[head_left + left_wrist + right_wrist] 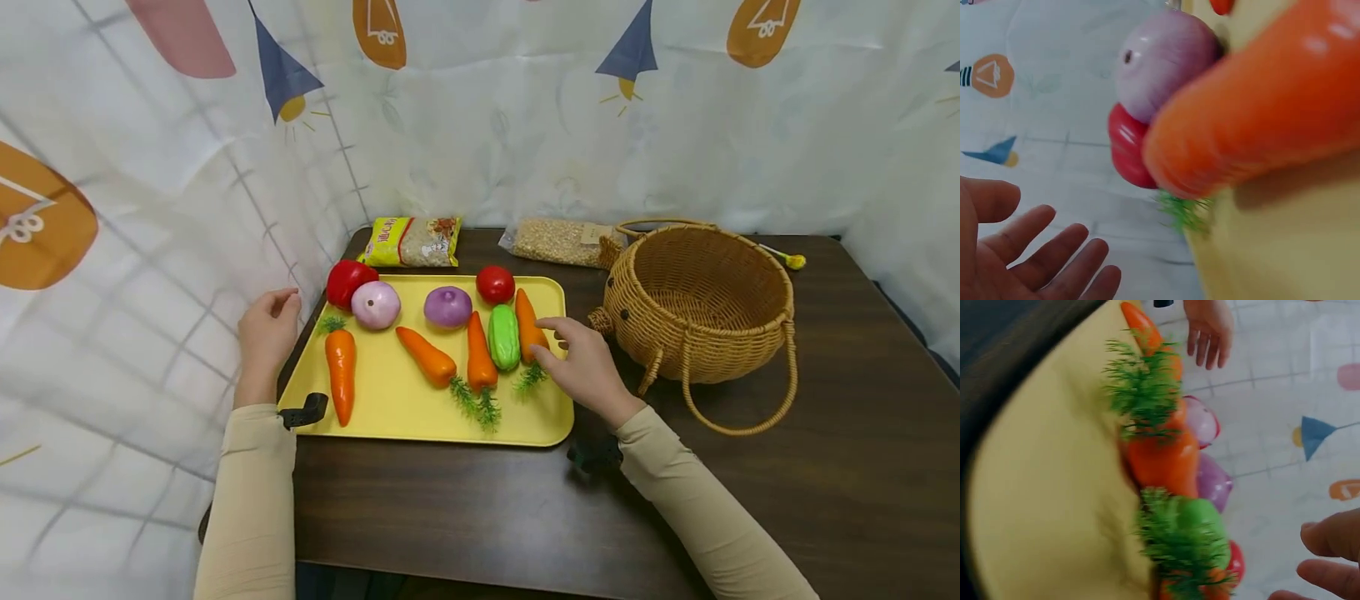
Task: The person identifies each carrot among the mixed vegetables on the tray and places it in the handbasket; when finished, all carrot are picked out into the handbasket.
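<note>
My left hand (pixel 267 337) hovers beside the left edge of a yellow tray (pixel 390 408), fingers loosely extended and holding nothing. Nearest to it lie a carrot (pixel 342 375), a red bell pepper (pixel 349 283) and a pale purple onion (pixel 377 305). Over the tray's right side, my right hand (pixel 585 367) has its thumb and fingers spread apart around the right-hand carrot (pixel 527 325), with nothing gripped. Left of that carrot are a green cucumber-like vegetable (pixel 504 337), another carrot (pixel 480 354), a third one (pixel 427 357), a darker purple onion (pixel 447 307) and a tomato (pixel 495 285).
A wicker basket (pixel 705 350) with a pig-like face and looped handles stands right of the tray on the dark table (pixel 465 500). Behind the tray lie a yellow printed bag (pixel 412 242) and a clear bag of grains (pixel 558 242). A patterned curtain (pixel 487 125) surrounds the table.
</note>
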A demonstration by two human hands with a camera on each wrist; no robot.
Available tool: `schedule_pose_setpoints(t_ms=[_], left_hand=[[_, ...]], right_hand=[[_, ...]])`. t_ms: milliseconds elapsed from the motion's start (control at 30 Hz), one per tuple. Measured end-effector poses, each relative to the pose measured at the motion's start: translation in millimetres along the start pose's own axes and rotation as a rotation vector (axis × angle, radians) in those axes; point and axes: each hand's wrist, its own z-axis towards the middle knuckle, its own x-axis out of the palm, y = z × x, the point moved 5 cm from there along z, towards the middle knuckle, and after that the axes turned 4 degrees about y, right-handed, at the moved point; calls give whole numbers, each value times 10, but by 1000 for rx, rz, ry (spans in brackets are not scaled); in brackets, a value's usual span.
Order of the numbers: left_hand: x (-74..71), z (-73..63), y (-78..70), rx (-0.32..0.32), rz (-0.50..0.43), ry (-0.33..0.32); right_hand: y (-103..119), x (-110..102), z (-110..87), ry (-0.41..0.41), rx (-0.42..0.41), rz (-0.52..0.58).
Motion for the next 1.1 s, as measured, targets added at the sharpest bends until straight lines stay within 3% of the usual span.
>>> schedule_pose_setpoints(t_ms=[233,400,533,900,1100], left_hand=[[142,-27,284,-49,-41,139],[291,-22,463,-168,-258,195],[366,8,527,-198,-380,195],[389,12,583,-186,-309,157],[410,-2,611,-199,-332,136]], right_hand=[[-156,107,-34,-122,80,13],[-232,189,-58,-132,146,51],[-275,222,-77,-157,162,77],[-343,312,-57,-266,191,126],[-389,363,-7,-295,254,123]])
